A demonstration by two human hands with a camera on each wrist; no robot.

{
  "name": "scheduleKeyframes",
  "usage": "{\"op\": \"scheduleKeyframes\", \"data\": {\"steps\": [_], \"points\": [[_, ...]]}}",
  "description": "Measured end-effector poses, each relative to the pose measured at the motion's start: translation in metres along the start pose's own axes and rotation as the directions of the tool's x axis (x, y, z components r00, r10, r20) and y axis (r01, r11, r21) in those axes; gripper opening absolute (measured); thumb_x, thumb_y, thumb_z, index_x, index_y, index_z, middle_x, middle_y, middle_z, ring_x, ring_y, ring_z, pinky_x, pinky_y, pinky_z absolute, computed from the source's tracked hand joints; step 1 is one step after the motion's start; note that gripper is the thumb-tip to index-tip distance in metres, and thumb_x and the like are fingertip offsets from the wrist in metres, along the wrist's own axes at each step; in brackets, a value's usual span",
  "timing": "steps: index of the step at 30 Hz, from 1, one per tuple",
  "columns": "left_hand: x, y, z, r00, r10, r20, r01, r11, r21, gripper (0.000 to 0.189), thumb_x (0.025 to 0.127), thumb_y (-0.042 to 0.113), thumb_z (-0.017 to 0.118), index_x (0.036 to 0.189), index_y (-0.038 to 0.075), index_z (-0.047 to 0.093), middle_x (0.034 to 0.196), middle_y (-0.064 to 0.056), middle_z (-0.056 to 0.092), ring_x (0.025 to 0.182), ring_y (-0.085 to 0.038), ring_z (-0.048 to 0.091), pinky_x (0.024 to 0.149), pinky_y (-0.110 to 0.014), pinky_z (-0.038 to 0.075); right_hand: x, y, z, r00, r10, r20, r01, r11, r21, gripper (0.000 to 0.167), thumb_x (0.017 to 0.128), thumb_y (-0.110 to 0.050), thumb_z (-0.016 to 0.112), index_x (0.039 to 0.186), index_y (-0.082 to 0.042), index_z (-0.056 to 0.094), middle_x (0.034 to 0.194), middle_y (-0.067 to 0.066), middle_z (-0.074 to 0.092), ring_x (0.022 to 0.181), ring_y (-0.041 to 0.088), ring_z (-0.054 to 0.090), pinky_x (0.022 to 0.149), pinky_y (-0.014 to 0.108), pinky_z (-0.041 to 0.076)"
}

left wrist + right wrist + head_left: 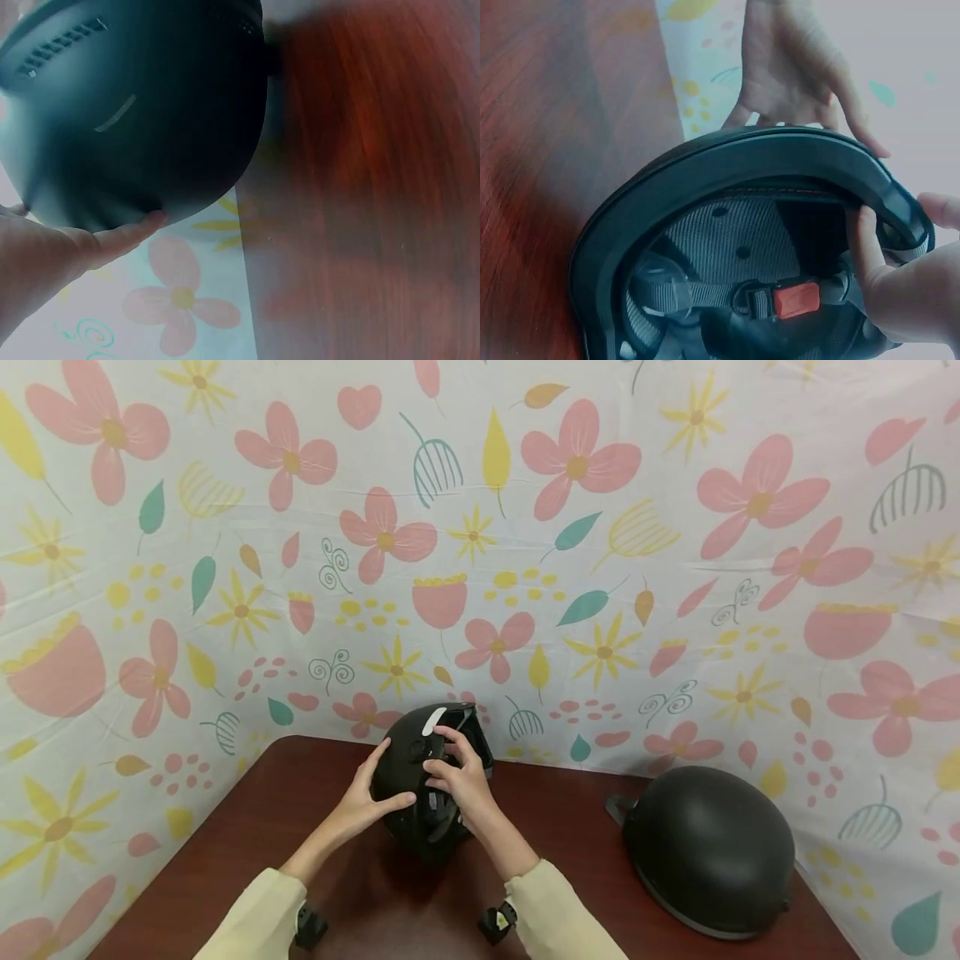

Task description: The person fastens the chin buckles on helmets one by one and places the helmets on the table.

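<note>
A black helmet (401,756) is held above the table's far side, tilted with its opening to the right. My left hand (363,797) holds the outer shell, thumb on the near side and fingers spread along the left; in the left wrist view, fingers (124,238) lie against the smooth shell. My right hand (467,777) grips the helmet's edge; in the right wrist view the thumb and a finger straddle the rim (742,165). Inside the opening show a grey lining (761,251) and a chin strap with a red buckle (796,300).
On the right of the dark red-brown table (330,893) lies a second rounded black shell (708,852), a tab sticking out at its left. A flower-patterned cloth (480,552) hangs behind the table. Small black devices (495,925) are strapped at both wrists.
</note>
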State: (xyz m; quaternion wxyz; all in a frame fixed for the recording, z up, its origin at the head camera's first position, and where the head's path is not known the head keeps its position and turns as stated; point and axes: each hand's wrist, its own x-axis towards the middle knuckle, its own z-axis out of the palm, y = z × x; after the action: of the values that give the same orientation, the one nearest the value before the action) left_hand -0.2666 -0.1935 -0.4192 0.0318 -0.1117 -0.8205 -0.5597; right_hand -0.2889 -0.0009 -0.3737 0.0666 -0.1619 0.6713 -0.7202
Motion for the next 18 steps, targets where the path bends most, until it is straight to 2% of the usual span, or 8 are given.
{"op": "scheduleKeyframes", "data": {"steps": [5, 9, 14, 18], "points": [[0.003, 0.001, -0.002, 0.999, 0.04, -0.021, -0.041, 0.999, -0.011, 0.091, 0.088, 0.026, 0.072, 0.157, 0.028, 0.014, 0.163, -0.015, 0.004, 0.15, -0.043, 0.005, 0.111, -0.074, 0.014, -0.002, 0.0, -0.007, 1.0, 0.023, -0.002, -0.023, 0.992, 0.125, 0.054, 0.093, -0.01, 0.061, 0.144, -0.016, 0.044, 0.12, 0.008, 0.052, 0.09, 0.012, 0.065, 0.081, 0.027, 0.055], [0.005, 0.002, -0.004, 0.997, 0.068, -0.02, -0.068, 0.998, -0.007, 0.088, 0.089, 0.027, 0.07, 0.158, 0.029, 0.014, 0.163, -0.015, 0.005, 0.15, -0.043, 0.007, 0.111, -0.073, 0.016, -0.002, 0.002, -0.014, 0.999, 0.035, -0.017, -0.03, 0.971, 0.239, 0.055, 0.093, -0.007, 0.058, 0.144, -0.015, 0.041, 0.111, 0.002, 0.052, 0.084, 0.009, 0.066, 0.077, 0.024, 0.054], [0.006, 0.001, -0.011, 0.999, 0.034, -0.023, -0.034, 0.999, -0.012, 0.088, 0.091, 0.028, 0.068, 0.157, 0.033, 0.011, 0.165, -0.013, 0.002, 0.151, -0.043, 0.004, 0.112, -0.072, 0.017, -0.002, 0.003, -0.022, 0.998, 0.055, -0.015, -0.046, 0.927, 0.373, 0.055, 0.093, -0.002, 0.054, 0.145, -0.015, 0.039, 0.127, 0.007, 0.045, 0.081, 0.007, 0.066, 0.084, 0.028, 0.055], [0.006, -0.001, -0.014, 1.0, 0.01, -0.014, -0.01, 1.0, -0.028, 0.09, 0.091, 0.03, 0.067, 0.158, 0.031, 0.006, 0.165, -0.014, 0.004, 0.151, -0.042, 0.008, 0.112, -0.07, 0.019, -0.003, 0.005, -0.027, 0.998, 0.063, 0.001, -0.058, 0.91, 0.411, 0.055, 0.095, -0.004, 0.051, 0.147, -0.016, 0.036, 0.134, 0.007, 0.043, 0.084, 0.007, 0.067, 0.09, 0.03, 0.053]]}}
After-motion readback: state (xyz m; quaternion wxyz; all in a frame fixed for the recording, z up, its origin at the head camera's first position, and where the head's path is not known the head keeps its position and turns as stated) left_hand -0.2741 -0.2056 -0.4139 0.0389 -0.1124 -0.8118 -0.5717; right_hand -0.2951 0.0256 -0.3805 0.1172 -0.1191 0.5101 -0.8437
